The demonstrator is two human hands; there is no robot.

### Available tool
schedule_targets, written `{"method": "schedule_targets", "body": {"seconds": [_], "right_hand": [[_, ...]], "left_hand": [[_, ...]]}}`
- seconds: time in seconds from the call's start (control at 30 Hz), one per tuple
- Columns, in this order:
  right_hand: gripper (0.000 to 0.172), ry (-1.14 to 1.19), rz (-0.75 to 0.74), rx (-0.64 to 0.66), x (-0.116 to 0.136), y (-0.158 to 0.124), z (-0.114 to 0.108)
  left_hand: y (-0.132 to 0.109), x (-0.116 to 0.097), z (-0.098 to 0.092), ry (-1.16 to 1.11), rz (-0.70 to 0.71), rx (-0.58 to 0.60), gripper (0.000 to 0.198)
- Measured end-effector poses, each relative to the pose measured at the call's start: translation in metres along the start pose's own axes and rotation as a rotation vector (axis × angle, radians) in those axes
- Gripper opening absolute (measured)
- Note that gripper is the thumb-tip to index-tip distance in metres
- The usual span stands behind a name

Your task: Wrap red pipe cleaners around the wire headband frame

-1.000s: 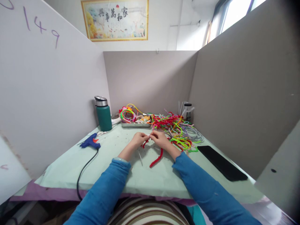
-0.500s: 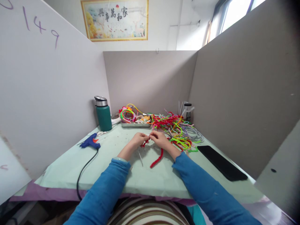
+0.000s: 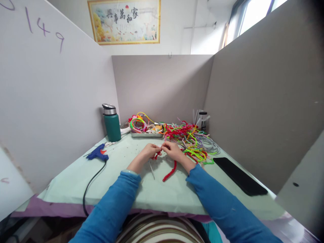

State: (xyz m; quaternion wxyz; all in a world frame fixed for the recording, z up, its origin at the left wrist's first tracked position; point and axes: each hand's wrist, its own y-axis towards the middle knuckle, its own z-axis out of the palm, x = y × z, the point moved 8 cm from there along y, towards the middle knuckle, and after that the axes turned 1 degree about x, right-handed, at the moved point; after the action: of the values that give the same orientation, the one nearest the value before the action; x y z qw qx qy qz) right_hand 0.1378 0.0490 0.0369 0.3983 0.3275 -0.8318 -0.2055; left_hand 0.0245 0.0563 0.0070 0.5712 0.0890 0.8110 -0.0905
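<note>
Over the middle of the table, my left hand (image 3: 151, 150) and my right hand (image 3: 172, 150) meet with fingertips pinched close together. Between them is a red pipe cleaner (image 3: 158, 155), bent into a small shape and partly hidden by the fingers. A longer red pipe cleaner (image 3: 170, 172) hangs or lies below my right hand; whether it joins the held piece I cannot tell. Below my left hand there is a thin whitish stick (image 3: 151, 169). Just beyond my right hand spreads a tangled heap of coloured pipe cleaners (image 3: 184, 133).
A metal tray (image 3: 146, 136) at the back holds small pieces and looped pipe cleaners. To the left are a green bottle (image 3: 112, 126) and a blue glue gun (image 3: 98, 153) with its black cord. A black phone-like slab (image 3: 240, 176) lies right. Grey partitions (image 3: 162, 87) enclose the table.
The red piece at my left fingers has shifted slightly, with its lower end now tucked nearer the hand. Both hands stay in nearly the same place.
</note>
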Motion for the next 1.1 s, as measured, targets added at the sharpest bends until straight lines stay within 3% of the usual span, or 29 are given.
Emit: {"method": "schedule_targets", "body": {"seconds": [0.27, 0.77, 1.1], "right_hand": [[0.015, -0.022, 0.009, -0.008, 0.0, 0.0, -0.001], [0.015, 0.015, 0.001, 0.002, 0.0, 0.001, -0.001], [0.016, 0.051, -0.017, 0.036, -0.004, 0.002, 0.002]], "left_hand": [[-0.005, -0.006, 0.004, 0.024, -0.008, 0.031, 0.016], [0.005, 0.002, -0.004, 0.066, 0.066, -0.022, 0.016], [0.012, 0.008, -0.003, 0.073, 0.077, 0.007, 0.027]]}}
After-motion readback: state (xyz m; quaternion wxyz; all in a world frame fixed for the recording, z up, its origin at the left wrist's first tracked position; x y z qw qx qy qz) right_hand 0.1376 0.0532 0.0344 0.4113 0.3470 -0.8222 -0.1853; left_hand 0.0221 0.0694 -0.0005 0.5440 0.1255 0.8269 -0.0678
